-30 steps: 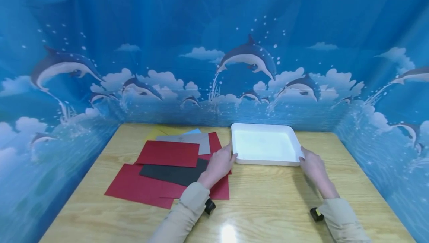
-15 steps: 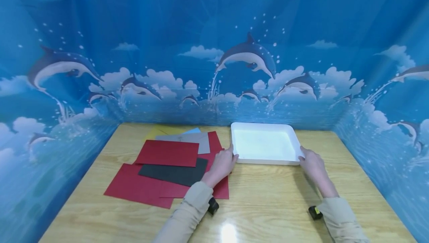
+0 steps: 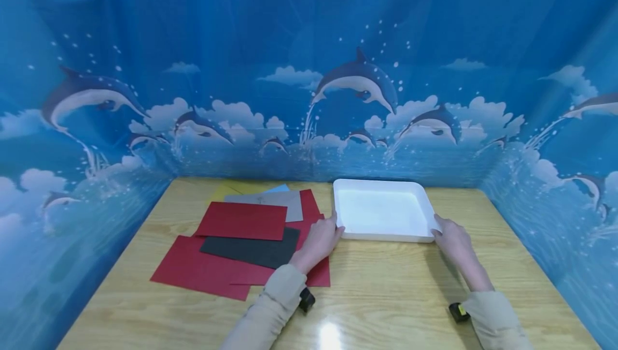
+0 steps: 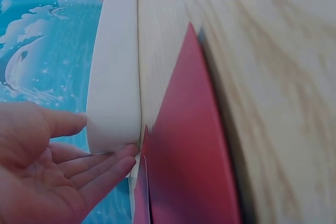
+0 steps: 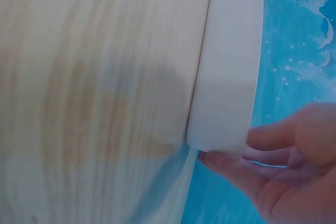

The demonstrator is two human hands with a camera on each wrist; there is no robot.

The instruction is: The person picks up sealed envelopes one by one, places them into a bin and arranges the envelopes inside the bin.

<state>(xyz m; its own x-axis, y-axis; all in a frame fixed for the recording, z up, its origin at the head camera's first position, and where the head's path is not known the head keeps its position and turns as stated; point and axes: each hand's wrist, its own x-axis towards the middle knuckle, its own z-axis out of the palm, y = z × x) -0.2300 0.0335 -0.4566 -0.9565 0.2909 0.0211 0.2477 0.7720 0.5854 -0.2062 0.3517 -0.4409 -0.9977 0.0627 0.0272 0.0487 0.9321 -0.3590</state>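
Left hand [image 3: 318, 237] and right hand [image 3: 453, 242] each pinch a near corner of the white tray [image 3: 383, 211], right of centre in the frame, seemingly flat on the desk [image 3: 396, 296]. From where I sit, I judge it light, stiff and hardly fragile, though its smooth walls could slip under fingertips. I favour these two corners, thumb against fingers, and mind the red papers [image 3: 241, 221] at centre left, probably thin and easily creased.
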